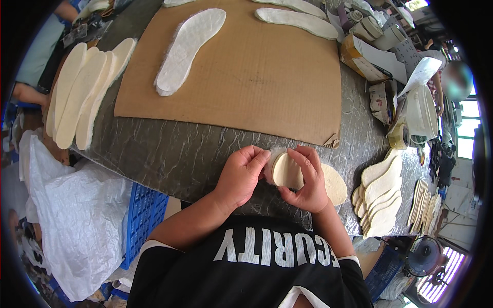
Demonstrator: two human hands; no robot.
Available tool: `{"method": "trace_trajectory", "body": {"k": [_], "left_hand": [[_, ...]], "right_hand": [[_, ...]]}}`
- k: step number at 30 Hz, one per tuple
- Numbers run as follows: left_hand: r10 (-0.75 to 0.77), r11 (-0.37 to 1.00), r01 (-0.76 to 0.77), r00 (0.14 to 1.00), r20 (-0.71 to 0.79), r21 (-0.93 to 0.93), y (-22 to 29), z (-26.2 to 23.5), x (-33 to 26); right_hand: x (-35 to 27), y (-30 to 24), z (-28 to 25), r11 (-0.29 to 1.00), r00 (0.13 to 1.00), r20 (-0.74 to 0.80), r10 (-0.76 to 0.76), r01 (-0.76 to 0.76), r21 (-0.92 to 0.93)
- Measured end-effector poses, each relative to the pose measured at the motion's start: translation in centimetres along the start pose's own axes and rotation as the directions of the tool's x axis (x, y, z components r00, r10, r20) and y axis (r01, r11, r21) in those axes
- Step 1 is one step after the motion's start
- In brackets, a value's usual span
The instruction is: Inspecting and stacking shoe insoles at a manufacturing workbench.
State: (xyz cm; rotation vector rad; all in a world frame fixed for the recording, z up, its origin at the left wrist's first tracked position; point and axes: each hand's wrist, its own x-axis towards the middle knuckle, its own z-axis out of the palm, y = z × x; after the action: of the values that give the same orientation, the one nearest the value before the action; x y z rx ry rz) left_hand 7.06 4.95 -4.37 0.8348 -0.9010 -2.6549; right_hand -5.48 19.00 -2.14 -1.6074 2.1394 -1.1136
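In front of my chest I hold a cream insole [288, 172] with a fuzzy white rim at its left end. My left hand [240, 173] is closed, with thumb and forefinger pinching that fuzzy end. Thumb and fingers of my right hand [308, 179] grip the insole's edges from above and below. A rounded cream end [334, 186] shows to the right of my right hand; I cannot tell whether it belongs to the same insole. Beyond my hands, a fluffy white insole [191, 50] lies on a sheet of brown cardboard [257, 82].
Several insoles [84, 97] lie fanned at the table's left edge, more [381, 195] in an overlapping pile to the right. A thin upright row [424, 208] stands farther right. Boxes [367, 59] and tape rolls [389, 37] crowd the back right. A white plastic sack [77, 215] hangs by a blue crate [141, 218].
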Motion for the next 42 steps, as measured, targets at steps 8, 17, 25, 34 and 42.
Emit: {"method": "trace_trajectory", "body": {"k": [8,17,25,34,42], "left_hand": [[0.005,1.0,-0.005,1.0,-0.002,0.005,0.1,0.2,0.0],[0.06,0.984,-0.068,0.997,0.052,0.166,0.5,-0.2,-0.5],[0.264,0.906,-0.375,0.864,0.428,0.198,2.5,-3.1,-2.6],[0.248,0.888,-0.42,0.778,0.577,0.185,3.9,-4.3,-3.8],[0.27,0.873,-0.449,0.769,0.58,0.188,4.1,-4.8,-3.9]], "right_hand": [[0.0,0.2,0.2,1.0,1.0,0.004,-0.001,0.001,0.008],[-0.3,0.7,0.8,0.99,0.998,-0.032,-0.059,0.055,-0.126],[-0.9,-0.4,-1.0,0.99,0.993,-0.118,-0.029,0.013,-0.139],[-0.7,-2.8,-2.9,0.985,0.996,0.036,-0.077,0.081,-0.153],[-0.8,-3.1,-2.7,0.988,0.996,0.031,-0.088,0.092,-0.128]]}}
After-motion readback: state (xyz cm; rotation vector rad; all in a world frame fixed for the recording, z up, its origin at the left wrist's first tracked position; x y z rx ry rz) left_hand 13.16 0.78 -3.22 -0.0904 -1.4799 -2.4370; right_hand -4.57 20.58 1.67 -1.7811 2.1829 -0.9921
